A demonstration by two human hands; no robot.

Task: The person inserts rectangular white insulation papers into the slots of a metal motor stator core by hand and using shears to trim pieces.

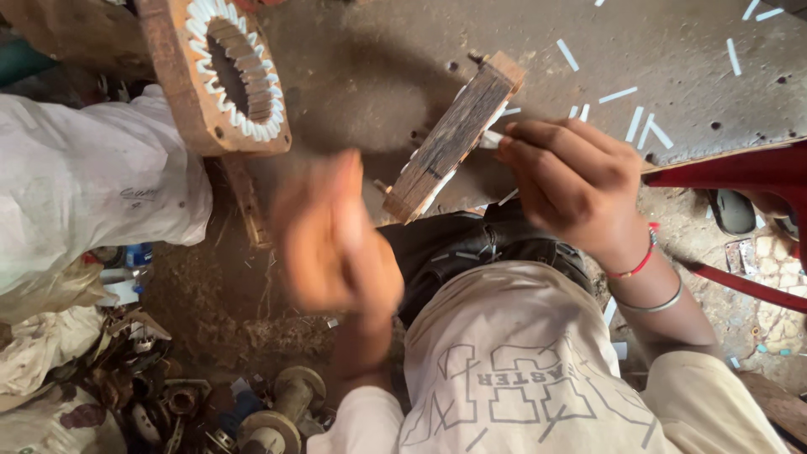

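Observation:
A rusty square motor stator (pixel 452 139) stands on edge on my lap, tilted, seen from its side. My right hand (pixel 574 179) presses a white paper strip (pixel 491 139) against the stator's upper face with closed fingers. My left hand (pixel 334 238) is blurred in mid-air to the left of the stator, fingers curled; I cannot tell whether it holds anything. A second stator (pixel 220 71) with white paper liners in its slots leans at the upper left.
Several white paper strips (pixel 639 122) lie scattered on the grey metal bench top (pixel 378 59). A white sack (pixel 84 181) sits at the left. Motor parts and scrap (pixel 269 412) lie on the dirt floor below. A red stool frame (pixel 740 172) stands at the right.

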